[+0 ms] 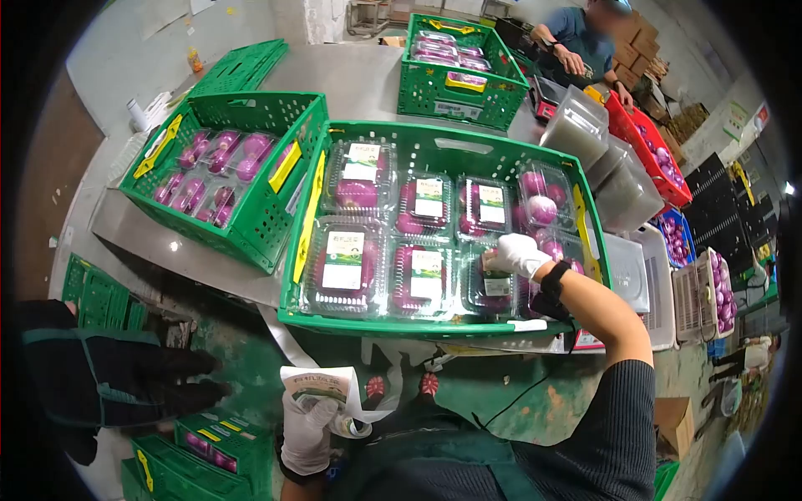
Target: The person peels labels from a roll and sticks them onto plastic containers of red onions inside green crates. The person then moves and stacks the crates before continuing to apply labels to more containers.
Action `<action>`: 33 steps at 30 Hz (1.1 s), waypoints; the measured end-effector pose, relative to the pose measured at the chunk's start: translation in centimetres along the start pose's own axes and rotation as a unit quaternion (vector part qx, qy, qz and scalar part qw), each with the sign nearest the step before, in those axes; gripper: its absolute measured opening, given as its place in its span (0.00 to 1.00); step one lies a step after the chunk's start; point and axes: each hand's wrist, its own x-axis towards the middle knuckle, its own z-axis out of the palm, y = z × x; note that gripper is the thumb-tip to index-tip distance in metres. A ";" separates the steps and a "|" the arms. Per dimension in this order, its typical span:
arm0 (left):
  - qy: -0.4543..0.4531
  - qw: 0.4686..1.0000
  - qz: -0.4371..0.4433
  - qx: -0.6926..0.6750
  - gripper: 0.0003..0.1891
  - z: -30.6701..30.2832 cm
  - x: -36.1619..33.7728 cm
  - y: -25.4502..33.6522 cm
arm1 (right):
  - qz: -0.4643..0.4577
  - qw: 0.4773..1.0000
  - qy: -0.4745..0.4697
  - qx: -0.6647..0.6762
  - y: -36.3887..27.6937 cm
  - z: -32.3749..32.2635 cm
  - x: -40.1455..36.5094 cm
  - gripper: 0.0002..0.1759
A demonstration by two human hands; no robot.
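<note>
My right hand (520,255), in a white glove, has its fingers closed at the upper edge of a white-and-green label (497,286) on a clear lidded box (473,302) of purple onions. That box sits in the front row of a large green crate (434,328), among several similar boxes. Labels show on the boxes to its left and behind it; the onion boxes (545,194) at the crate's right end show none. Low in front of my body, my gloved left hand (307,430) is wrapped around a roll of printed labels (319,387), its strip trailing to the right.
Another green crate (238,230) with onion boxes stands to the left, and one (464,93) behind. Stacked clear lids (576,125) and a red crate (639,159) of onions are at the right. Across the table is a co-worker (576,46). A dark-clothed person (100,376) stands left.
</note>
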 end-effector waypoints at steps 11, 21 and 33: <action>-0.175 0.911 0.147 0.343 0.12 4.2 2.2 -0.6 | 0.099 0.967 0.216 0.092 14.9 -0.6 -8.5 0.25; -0.037 0.896 0.203 0.394 0.10 6.4 -0.8 0.1 | -0.004 0.940 0.217 0.264 10.9 0.6 -10.2 0.51; -0.007 0.883 0.255 0.394 0.10 4.2 -1.9 2.4 | 0.050 0.749 -0.040 0.660 12.0 -1.0 -7.8 0.18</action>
